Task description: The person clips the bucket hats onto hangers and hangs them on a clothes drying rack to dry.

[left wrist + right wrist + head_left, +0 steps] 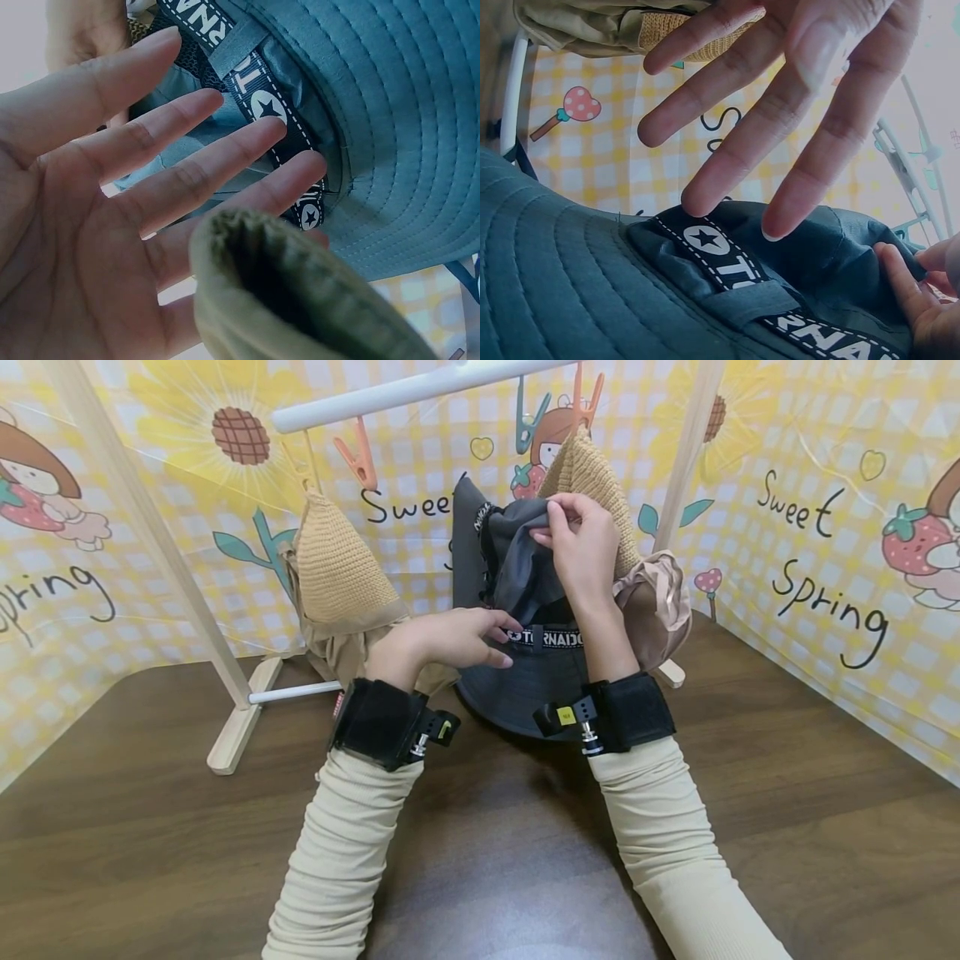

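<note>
A dark grey bucket hat [506,689] with a black band in white lettering stands brim down in the middle of the head view. My right hand [588,547] pinches the soft cloth of its crown between thumb and fingers; the right wrist view shows this pinch at its lower right edge. Beside the band hovers my left hand [457,639], its fingers spread and nearly straight, holding nothing. The left wrist view shows its palm, with the stitched brim [405,135] beyond. A dark grey panel [467,547] rises at the left; I cannot tell if it belongs to this hat.
A white rail [405,397] on wooden posts spans the back. From it hang straw-and-tan hats, one on the left [337,560] and one on the right [626,510]. An orange clip [360,460] and a teal clip [530,427] dangle too. Patterned cloth walls surround the brown table [480,860].
</note>
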`<state>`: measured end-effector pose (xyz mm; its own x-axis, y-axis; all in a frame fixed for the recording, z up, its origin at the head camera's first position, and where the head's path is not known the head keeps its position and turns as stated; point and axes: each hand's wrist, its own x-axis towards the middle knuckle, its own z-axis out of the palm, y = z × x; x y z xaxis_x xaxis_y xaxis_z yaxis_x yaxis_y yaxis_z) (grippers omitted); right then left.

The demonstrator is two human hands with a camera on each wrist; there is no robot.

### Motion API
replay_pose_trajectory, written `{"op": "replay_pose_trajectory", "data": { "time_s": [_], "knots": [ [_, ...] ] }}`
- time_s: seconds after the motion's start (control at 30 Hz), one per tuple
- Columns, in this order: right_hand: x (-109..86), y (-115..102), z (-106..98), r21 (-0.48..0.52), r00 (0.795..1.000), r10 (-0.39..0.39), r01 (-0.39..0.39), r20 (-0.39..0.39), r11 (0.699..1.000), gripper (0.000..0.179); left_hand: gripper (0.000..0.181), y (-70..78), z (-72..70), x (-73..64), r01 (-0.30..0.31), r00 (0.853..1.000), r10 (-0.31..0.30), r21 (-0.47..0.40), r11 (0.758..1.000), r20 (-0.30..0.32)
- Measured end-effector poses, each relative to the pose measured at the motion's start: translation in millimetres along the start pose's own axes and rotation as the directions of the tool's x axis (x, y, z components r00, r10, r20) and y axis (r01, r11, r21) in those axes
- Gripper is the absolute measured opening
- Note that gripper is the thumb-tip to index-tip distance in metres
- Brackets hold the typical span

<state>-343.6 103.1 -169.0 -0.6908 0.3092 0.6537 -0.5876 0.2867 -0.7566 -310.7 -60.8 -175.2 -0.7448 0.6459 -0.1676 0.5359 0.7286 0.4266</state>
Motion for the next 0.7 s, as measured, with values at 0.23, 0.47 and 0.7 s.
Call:
{"op": "replay_pose_trajectory", "data": {
  "time_s": [0.23,0.47,0.7],
  "knots": [
    [-0.1,0.2,-0.2,-0.013,1.000,-0.011,0.011,-0.012,1.000,0.022,0.050,-0.1,-0.4,0.4,-0.002,1.000,0.002,0.004,1.000,0.001],
    [0.3,0.8,0.2,0.014,0.999,-0.024,0.024,-0.024,1.000,0.021,0.050,-0.2,-0.5,-0.1,-0.008,1.000,0.008,-0.002,1.000,-0.001],
    [-0.1,0.9,0.6,0.008,0.999,-0.033,0.033,-0.025,0.999,0.021,0.050,-0.2,-0.4,-0.7,-0.010,1.000,0.010,-0.007,1.000,0.002]
  ]
}}
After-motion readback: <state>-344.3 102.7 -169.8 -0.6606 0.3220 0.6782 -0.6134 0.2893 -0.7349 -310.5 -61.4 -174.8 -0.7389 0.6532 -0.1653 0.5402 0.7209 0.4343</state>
